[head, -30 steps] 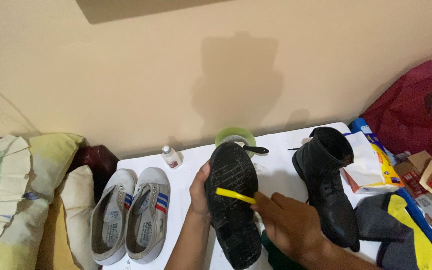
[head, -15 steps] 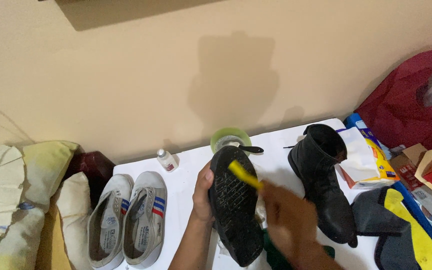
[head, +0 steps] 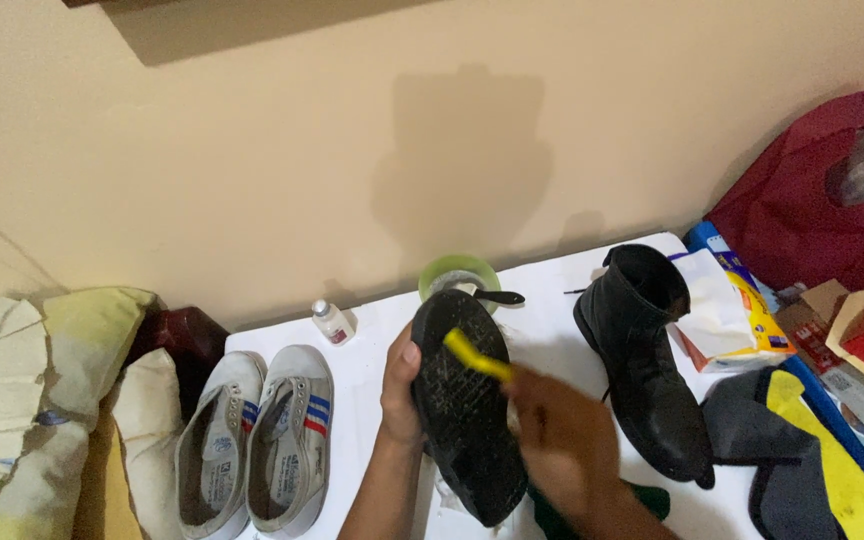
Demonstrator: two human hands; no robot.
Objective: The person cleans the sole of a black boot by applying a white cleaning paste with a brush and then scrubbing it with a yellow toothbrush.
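You hold the black shoe [head: 464, 405] sole-up over the white counter [head: 372, 345], its toe pointing away from you toward the wall. Your left hand [head: 400, 385] grips its left edge, thumb lying on the sole and fingers wrapped round behind, so the shoe sits to the right of that grip and stands tilted above the counter. Your right hand [head: 562, 440], blurred, is clenched round the handle of a yellow brush [head: 477, 355], whose head lies against the upper part of the sole; the shoe is just left of this hand and partly under it.

Just beyond the toe stands a green bowl [head: 460, 272] with a dark handle across its rim. To the right, the matching black boot [head: 642, 355] lies on the counter, and beside it an open box of tissues [head: 727, 315]. To the left, a small white bottle [head: 330, 322] stands near the wall, and a pair of white sneakers [head: 257, 435] with red and blue stripes rests side by side
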